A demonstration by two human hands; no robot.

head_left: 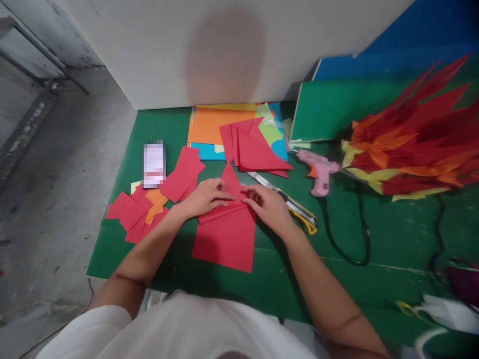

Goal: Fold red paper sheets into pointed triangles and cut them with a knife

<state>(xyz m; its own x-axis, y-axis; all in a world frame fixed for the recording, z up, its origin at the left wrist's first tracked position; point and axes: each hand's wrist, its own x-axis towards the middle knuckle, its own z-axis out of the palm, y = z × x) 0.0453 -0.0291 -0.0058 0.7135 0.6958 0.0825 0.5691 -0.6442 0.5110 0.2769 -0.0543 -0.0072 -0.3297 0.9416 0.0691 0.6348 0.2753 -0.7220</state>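
A sheet of red paper (228, 242) lies in front of me on the green table, its upper part folded over and narrowing to a point at the far end. From the left, the fingers of my left hand (207, 197) are closed on the folded part. My right hand (268, 203) pinches the fold's right side with thumb and forefinger, its fingers curled. Just beyond my right hand lies a utility knife (286, 198) with a yellow and black handle and its blade out. More red paper pieces (258, 147) are stacked past the fold.
Red offcuts (140, 212) and an orange strip (155, 203) lie left, near a blurred-out phone (154, 164). Coloured sheets (209, 124) are piled at the back. A pink glue gun (319, 169) with a black cord and a red-orange paper flame shape (419, 144) are on the right.
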